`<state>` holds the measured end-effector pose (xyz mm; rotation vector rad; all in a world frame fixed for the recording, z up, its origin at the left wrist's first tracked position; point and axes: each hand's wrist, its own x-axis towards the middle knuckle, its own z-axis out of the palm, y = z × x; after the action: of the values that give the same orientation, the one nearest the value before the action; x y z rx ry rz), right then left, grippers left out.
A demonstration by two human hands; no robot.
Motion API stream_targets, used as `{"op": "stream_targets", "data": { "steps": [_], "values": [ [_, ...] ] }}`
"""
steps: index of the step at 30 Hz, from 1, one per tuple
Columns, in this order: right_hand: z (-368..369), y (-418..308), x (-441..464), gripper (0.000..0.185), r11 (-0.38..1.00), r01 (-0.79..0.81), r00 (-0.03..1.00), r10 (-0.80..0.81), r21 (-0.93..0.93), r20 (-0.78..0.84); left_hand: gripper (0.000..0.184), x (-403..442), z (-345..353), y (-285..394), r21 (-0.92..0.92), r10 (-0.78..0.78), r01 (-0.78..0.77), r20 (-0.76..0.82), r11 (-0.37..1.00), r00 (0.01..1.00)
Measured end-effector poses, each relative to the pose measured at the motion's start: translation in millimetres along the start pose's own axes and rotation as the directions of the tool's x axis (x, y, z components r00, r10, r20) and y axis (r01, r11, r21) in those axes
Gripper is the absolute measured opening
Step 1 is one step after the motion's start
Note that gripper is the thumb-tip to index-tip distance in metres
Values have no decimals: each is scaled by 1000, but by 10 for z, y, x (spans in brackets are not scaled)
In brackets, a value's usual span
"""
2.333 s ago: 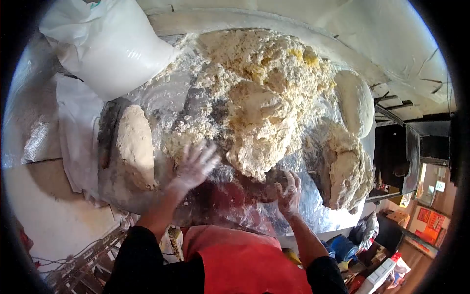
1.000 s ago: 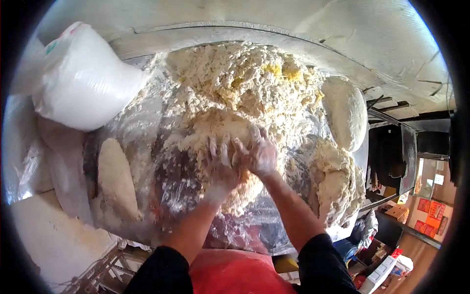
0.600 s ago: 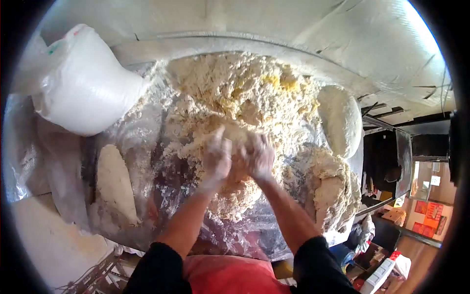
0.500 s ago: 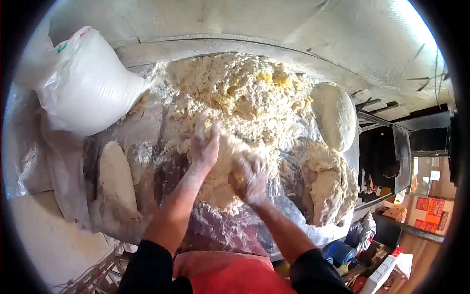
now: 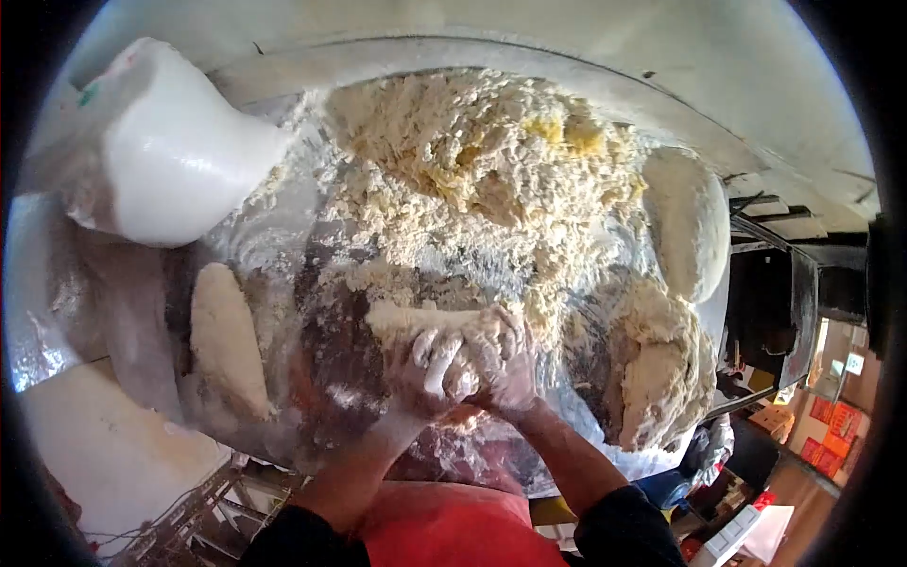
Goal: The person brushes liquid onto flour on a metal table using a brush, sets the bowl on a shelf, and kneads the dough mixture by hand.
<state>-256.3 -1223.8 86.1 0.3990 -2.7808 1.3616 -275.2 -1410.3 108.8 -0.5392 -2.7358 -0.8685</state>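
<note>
A rough piece of dough (image 5: 404,321) lies at the front middle of the floured table, under both my hands. My left hand (image 5: 427,376) has its fingers curled into the dough from the near side. Beside it, close to touching, my right hand (image 5: 506,369) wraps its flour-coated fingers round the dough's right part. Beyond my hands spreads a large heap of shaggy, crumbly dough (image 5: 491,142) with yellow patches. The undersides of both hands' grip are hidden.
A white sack (image 5: 179,142) stands at the far left. A smooth long dough piece (image 5: 227,335) lies at left, another smooth dough loaf (image 5: 688,222) at far right, and a rough dough mound (image 5: 661,373) nearer on the right. A raised ledge (image 5: 425,59) borders the table's back.
Both hands have drawn nearer my body and come together. The left hand, outstretched before, is now curled on the dough. A gap with bare table shows between this dough and the heap.
</note>
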Motion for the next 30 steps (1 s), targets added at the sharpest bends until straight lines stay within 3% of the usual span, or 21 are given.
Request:
{"op": "stream_targets", "data": {
  "steps": [1,3,5,6,8,10,11,12,13,14,16,17,18,19,20,21,22,24,26,29,30],
  "values": [
    [-198,-96,266,93,989,31,998,-37,-146,-42,43,39,167,-165,-94,-6,7,18,996,1000],
    [-82,253,444,89,970,22,998,-33,-242,-45,49,458,413,-416,-131,56,-68,-98,989,994],
    [14,650,666,93,980,34,989,-61,-195,-135,55,797,487,-545,-114,47,-45,14,992,999],
    [156,972,593,100,938,97,984,-140,-333,-107,58,1006,423,-477,-123,-8,9,6,992,1000],
    [-273,495,1081,106,994,-28,1000,29,-105,5,57,1091,541,-555,-73,-27,29,22,997,999],
    [-376,362,1158,112,966,-256,959,258,-36,115,49,1219,478,-482,-60,-17,19,31,998,999],
    [-384,94,1040,111,910,-310,920,360,-275,153,51,1305,374,-417,-53,-29,33,73,998,997],
    [-391,-171,921,109,805,-313,870,456,-503,188,53,1395,189,-479,-90,18,8,288,996,957],
    [-326,-89,570,103,932,-43,989,91,-361,117,56,1484,1,-537,-133,64,2,489,991,870],
    [-263,56,188,96,931,269,960,-279,-246,-6,60,1475,13,-586,-14,-89,116,561,993,823],
    [-226,-88,-441,87,914,185,982,-184,-361,39,68,1354,-498,63,159,-198,119,718,980,667],
    [-230,-189,-704,82,912,127,991,-104,-390,78,60,866,-374,63,128,59,-156,558,980,828],
    [-318,-348,-813,78,932,29,987,31,-362,159,54,548,-320,148,68,33,-81,525,994,850],
    [-383,-466,-866,76,977,-24,1000,23,-211,-8,52,264,-274,224,56,129,-154,314,986,941],
    [-520,-689,-804,70,937,-27,997,-1,-349,-80,52,13,-306,309,-26,154,-152,175,988,973],
    [-509,-665,-755,67,891,-1,999,16,-453,29,55,-214,-322,396,-48,154,-148,155,988,976],
    [-464,-613,-697,63,836,41,990,39,-547,133,56,-516,-122,416,-27,154,-157,-76,987,985],
    [-279,-468,-607,54,927,27,998,-44,-374,-38,57,-566,17,299,-80,122,-133,-129,988,984],
    [-197,-223,-351,52,934,-9,995,-29,-358,-99,60,-349,135,76,-126,97,-98,-19,987,995],
    [-200,107,204,54,959,-43,985,-7,-279,-174,62,243,579,-243,-11,133,-137,-183,991,974],
    [-171,243,347,55,972,-41,978,-8,-233,-208,62,438,674,-320,-20,105,-110,-168,994,980]
  ]
}}
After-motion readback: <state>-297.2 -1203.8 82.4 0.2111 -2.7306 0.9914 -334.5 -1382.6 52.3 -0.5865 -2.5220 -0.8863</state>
